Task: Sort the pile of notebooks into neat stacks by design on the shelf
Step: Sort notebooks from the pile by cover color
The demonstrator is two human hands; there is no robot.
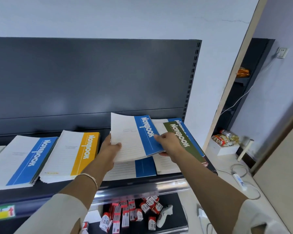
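A blue-and-white notebook (134, 137) is lifted above the dark shelf (61, 186), tilted. My left hand (109, 149) grips its left lower edge, thumb on the cover. My right hand (167, 143) pinches its right lower corner. Under it lies another blue notebook (139, 168). To the right is the unsorted pile, with a green notebook (181, 141) on top and a blue one (179, 121) beneath. On the left stand a neat blue stack (22, 159) and a yellow stack (73, 154).
The shelf's dark back panel (91, 78) rises behind. A lower shelf holds several small red-and-white boxes (128, 211) and a white handheld device (164, 215). A white box with snack packets (225, 141) and cables lie on the floor at right.
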